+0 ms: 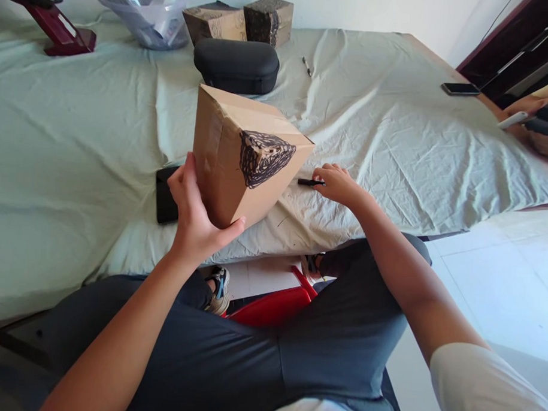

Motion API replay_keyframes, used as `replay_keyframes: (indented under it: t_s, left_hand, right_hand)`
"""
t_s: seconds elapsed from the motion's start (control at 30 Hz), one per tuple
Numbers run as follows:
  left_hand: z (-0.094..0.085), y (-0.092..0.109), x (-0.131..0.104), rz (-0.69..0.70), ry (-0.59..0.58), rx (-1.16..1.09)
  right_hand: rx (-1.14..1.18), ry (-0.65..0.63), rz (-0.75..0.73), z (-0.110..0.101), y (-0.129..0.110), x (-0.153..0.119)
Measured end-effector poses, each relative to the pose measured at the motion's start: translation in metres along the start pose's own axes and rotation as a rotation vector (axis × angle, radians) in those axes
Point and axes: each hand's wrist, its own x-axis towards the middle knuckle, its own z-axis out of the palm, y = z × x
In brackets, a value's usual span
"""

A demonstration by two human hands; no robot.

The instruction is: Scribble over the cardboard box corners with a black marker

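My left hand (195, 209) grips the lower left side of a brown cardboard box (225, 168), thumb on its near edge and fingers along its side. The box is tilted with one corner facing me. Dense black scribble (266, 157) covers the area around that corner. On the right, my right hand (335, 182) is low over the cloth, its fingers closed around one end of a black pen (308, 182). The pen points left toward the box. Partly behind my left hand lies a flat black tablet or phone (166, 196).
A pale green cloth (370, 131) covers the table. Behind the box are a black zip case (236, 66), two scribbled boxes (269, 20), a clear plastic basket (159, 21) and a dark red stand (66, 33). A small pen (307, 66) and a phone (460, 89) lie farther right.
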Motion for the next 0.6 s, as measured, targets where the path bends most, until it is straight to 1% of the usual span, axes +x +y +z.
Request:
replay_keyframes:
  t_s: [0.07, 0.13, 0.3, 0.4, 0.5, 0.6]
  left_hand:
    - [0.003, -0.004, -0.001, 0.006, -0.012, -0.022]
    - [0.007, -0.01, -0.002, -0.01, -0.018, -0.058]
    - [0.016, -0.024, -0.001, -0.09, -0.055, -0.107]
    - [0.018, -0.027, 0.0, -0.091, -0.054, -0.105]
    - [0.019, -0.031, 0.0, -0.074, -0.046, -0.097]
    - [0.021, -0.034, -0.001, -0.097, -0.065, -0.116]
  right_hand:
    - [-0.01, 0.009, -0.044, 0.001, -0.007, 0.002]
    - [0.006, 0.015, -0.037, 0.0, -0.016, 0.004]
    - [0.102, 0.029, 0.109, -0.005, -0.033, 0.004]
    - [0.091, 0.02, 0.124, -0.004, -0.036, 0.003]
    - [0.057, 0.012, 0.091, -0.001, -0.035, 0.002]
    - [0.033, 0.017, 0.073, 0.002, -0.035, 0.002]
